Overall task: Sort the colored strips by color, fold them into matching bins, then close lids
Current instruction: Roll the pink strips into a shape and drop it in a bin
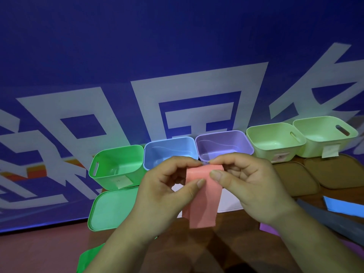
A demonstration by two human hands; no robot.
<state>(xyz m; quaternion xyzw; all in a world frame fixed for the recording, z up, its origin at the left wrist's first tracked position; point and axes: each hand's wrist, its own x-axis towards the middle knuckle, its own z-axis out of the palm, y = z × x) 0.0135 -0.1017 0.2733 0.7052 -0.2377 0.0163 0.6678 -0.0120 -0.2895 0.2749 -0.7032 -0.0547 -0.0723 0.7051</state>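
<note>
Left hand (167, 186) and right hand (246, 180), fingers (216, 175) pinching folded pink strip (201, 201) above worktop (226, 251), before blue bin (169, 152) and purple bin (224, 144); risk: fold likely springs open, no pink bin visible, inviting missort.

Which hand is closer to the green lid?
Left. The left hand is right beside the green lid, at its right edge, pinching the pink strip. The right hand pinches the strip's other side, farther from the lid.

Green strip (88, 261) cut by bottom edge; blue strip (344, 206) by right.
</note>
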